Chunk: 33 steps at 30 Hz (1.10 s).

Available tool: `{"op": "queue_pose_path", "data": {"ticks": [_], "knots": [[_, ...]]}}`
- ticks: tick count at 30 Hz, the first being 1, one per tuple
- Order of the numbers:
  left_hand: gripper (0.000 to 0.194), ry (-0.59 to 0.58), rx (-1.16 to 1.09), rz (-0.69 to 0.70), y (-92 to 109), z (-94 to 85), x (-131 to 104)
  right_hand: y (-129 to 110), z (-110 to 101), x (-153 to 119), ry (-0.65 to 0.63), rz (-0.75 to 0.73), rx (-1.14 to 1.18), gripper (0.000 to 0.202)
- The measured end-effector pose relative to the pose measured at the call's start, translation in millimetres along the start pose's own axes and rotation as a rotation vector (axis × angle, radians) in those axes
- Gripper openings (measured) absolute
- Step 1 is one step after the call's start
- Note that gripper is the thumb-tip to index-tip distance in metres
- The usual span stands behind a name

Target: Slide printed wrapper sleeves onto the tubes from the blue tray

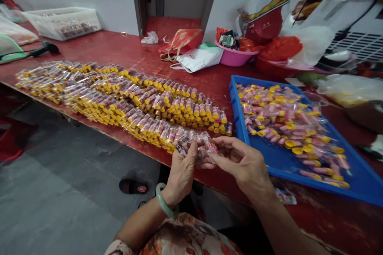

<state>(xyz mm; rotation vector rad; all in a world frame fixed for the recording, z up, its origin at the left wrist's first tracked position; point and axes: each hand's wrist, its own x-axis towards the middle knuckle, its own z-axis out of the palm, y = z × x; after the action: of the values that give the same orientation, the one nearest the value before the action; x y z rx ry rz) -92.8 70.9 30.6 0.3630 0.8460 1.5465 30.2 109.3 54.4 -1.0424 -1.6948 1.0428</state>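
My left hand (183, 167), with a pale green bangle at its wrist, is closed with the thumb pressed on a small printed clear packet (184, 143). Dark print and pink patches show on the packet; what is inside it I cannot make out. From the other side, my right hand (245, 163) pinches the packet's pink right end with thumb and fingers. Just beyond both hands lie long stacked rows of wrapped pink tubes with yellow caps (149, 121). To the right, a blue tray (257, 151) holds a loose heap of similar yellow-capped pink tubes (281, 115).
The red table (125, 50) has its front edge close to my body. Shopping bags (199, 56) and a pink basin (235, 56) stand at the back. A white basket (64, 22) sits back left. On the grey floor lies a dark slipper (133, 186).
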Motion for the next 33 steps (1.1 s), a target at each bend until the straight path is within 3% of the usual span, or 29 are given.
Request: {"op": "queue_pose_path", "data": {"ticks": [4, 7, 9, 12, 15, 18, 21, 25, 28, 30, 33], "knots": [[0.047, 0.057, -0.044, -0.003, 9, -7.8, 5, 11, 3, 38, -0.01, 0.104, 0.208, 0.028], [0.045, 0.119, 0.018, 0.038, 11, -17.3, 4, 25, 6, 88, 0.145, 0.139, -0.127, 0.036], [0.042, 0.101, 0.086, 0.035, 10, -22.8, 0, 34, 11, 124, 0.213, 0.144, -0.399, 0.039], [0.041, 0.045, 0.205, -0.019, 6, -27.5, -6, 44, 23, 164, 0.235, 0.148, -0.581, 0.027], [0.043, 0.039, 0.278, -0.061, 1, -29.2, -9, 48, 37, 179, 0.221, 0.149, -0.741, 0.024], [0.032, 0.063, 0.201, -0.171, -3, -31.0, -10, 49, 38, 174, 0.192, 0.113, -0.88, 0.043], [0.021, -0.016, 0.098, -0.268, -5, -32.8, -11, 52, 8, 159, 0.179, 0.094, -1.026, 0.044], [0.029, -0.167, 0.107, -0.322, -7, -30.2, -13, 67, -79, 130, 0.155, 0.158, -1.263, 0.031], [0.031, -0.187, 0.155, -0.332, -12, -23.8, -11, 89, -139, 108, -0.017, 0.17, -1.394, 0.028], [0.031, -0.172, 0.171, -0.34, -18, -18.0, -9, 106, -162, 97, -0.153, 0.153, -1.447, 0.025], [0.032, -0.139, 0.181, -0.368, -27, -7.9, -5, 126, -174, 91, -0.272, 0.109, -1.502, 0.021]]}}
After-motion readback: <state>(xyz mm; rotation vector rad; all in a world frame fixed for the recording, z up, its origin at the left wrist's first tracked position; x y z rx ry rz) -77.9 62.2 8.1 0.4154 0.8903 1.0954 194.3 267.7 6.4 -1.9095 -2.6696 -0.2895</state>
